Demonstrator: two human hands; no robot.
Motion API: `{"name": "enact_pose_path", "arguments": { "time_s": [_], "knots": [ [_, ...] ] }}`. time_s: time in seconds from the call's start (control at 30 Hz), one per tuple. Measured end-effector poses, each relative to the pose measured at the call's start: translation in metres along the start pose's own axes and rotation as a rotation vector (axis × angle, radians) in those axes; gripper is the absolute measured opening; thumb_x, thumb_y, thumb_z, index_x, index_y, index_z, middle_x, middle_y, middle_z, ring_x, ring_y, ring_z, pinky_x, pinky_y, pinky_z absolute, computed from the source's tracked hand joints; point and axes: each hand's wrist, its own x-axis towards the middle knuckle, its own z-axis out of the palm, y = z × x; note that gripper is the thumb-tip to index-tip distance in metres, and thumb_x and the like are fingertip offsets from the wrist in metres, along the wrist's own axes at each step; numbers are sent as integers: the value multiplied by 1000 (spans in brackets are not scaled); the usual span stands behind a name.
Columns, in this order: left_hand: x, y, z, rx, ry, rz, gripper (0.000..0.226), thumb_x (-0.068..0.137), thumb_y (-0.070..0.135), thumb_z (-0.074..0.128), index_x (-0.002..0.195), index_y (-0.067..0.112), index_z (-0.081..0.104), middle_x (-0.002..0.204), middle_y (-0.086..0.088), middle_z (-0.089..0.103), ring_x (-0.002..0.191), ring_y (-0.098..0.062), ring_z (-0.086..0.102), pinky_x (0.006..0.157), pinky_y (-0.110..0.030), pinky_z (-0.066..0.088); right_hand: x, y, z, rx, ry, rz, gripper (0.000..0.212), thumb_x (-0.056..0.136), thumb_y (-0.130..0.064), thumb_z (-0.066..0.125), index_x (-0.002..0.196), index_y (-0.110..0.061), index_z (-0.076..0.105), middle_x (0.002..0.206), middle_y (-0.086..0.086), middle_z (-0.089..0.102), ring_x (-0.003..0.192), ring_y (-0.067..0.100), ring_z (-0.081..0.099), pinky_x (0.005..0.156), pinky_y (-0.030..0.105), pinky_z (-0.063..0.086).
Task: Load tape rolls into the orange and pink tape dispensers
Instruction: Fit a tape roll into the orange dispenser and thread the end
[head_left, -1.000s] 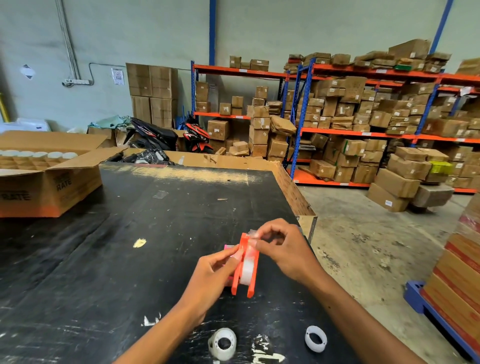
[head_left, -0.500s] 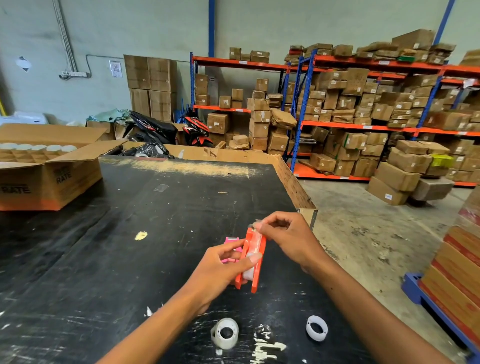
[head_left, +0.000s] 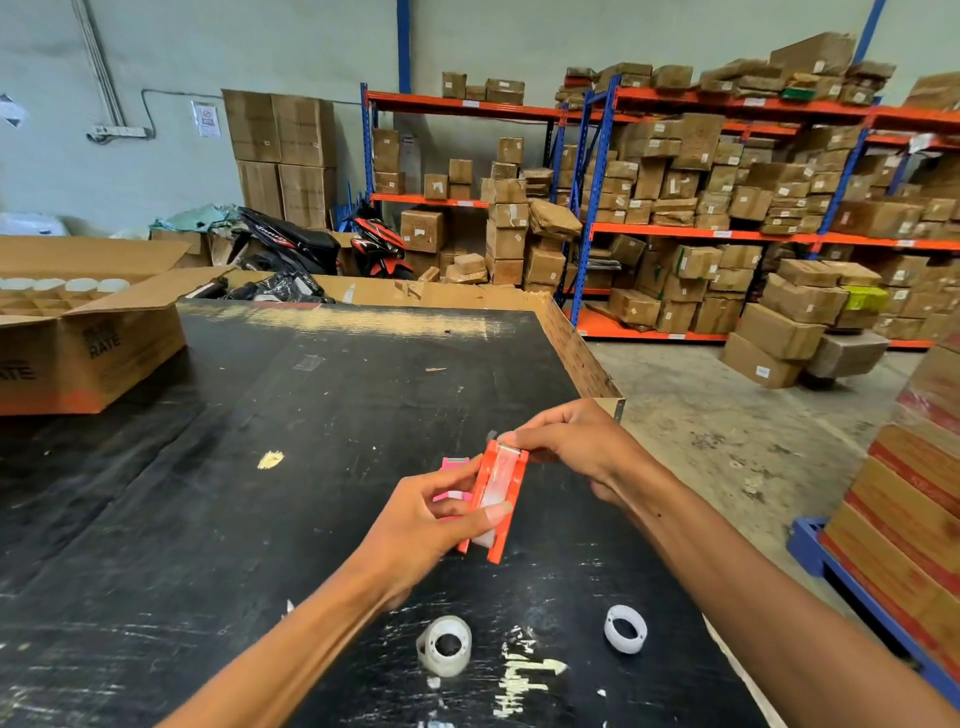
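Observation:
My left hand (head_left: 423, 525) grips the orange tape dispenser (head_left: 496, 506) by its side, above the black table (head_left: 291, 415). A clear tape roll sits inside the dispenser, with tape running up to its top end. My right hand (head_left: 566, 449) pinches that tape end at the dispenser's cutter. The pink dispenser (head_left: 451, 486) lies on the table just behind my left hand, partly hidden. A clear tape roll (head_left: 444, 646) and a white plastic ring (head_left: 625, 628) rest on the table near the front edge.
An open cardboard box (head_left: 88, 338) holding several white rolls stands at the table's left. The table's right edge (head_left: 587, 358) drops to a concrete floor. Stacked cartons on a blue pallet (head_left: 914, 509) stand close on the right. Shelving with boxes fills the background.
The dispenser has tilted so its open face shows the tape strip. My right hand has drawn the tape end up toward the cutter; the view has shifted slightly.

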Motion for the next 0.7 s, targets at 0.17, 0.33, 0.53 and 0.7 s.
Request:
{"name": "enact_pose_path", "arguments": {
  "time_s": [0.17, 0.33, 0.53, 0.7],
  "knots": [
    [7, -5, 6, 23, 19, -47, 41, 76, 14, 78, 115, 26, 70, 104, -14, 75, 82, -18, 68, 71, -31, 53, 6, 15, -2, 46, -28, 44, 15, 79, -20, 74, 84, -6, 77, 86, 10, 78, 83, 16, 74, 78, 25, 57],
    [34, -9, 17, -99, 149, -228, 27, 83, 15, 71, 107, 6, 63, 88, -14, 66, 58, -18, 63, 59, -30, 52, 6, 43, -5, 163, 140, 27, 24, 90, -33, 61, 85, -13, 73, 85, 5, 75, 79, 10, 71, 70, 20, 59],
    [65, -32, 45, -111, 295, -315, 22, 86, 17, 69, 99, 5, 56, 81, -16, 66, 63, -22, 63, 57, -34, 53, 5, 79, 1, 226, 164, 81, 34, 95, -23, 53, 83, 3, 71, 89, 13, 74, 86, 13, 72, 80, 22, 58],
    [82, -49, 62, -51, 319, -346, 28, 94, 34, 55, 86, 7, 62, 97, -19, 70, 91, -28, 65, 91, -40, 50, 18, 95, 4, 178, 164, 140, 39, 94, -24, 52, 91, 9, 71, 104, 29, 71, 106, 38, 66, 101, 52, 47]
  ]
}}
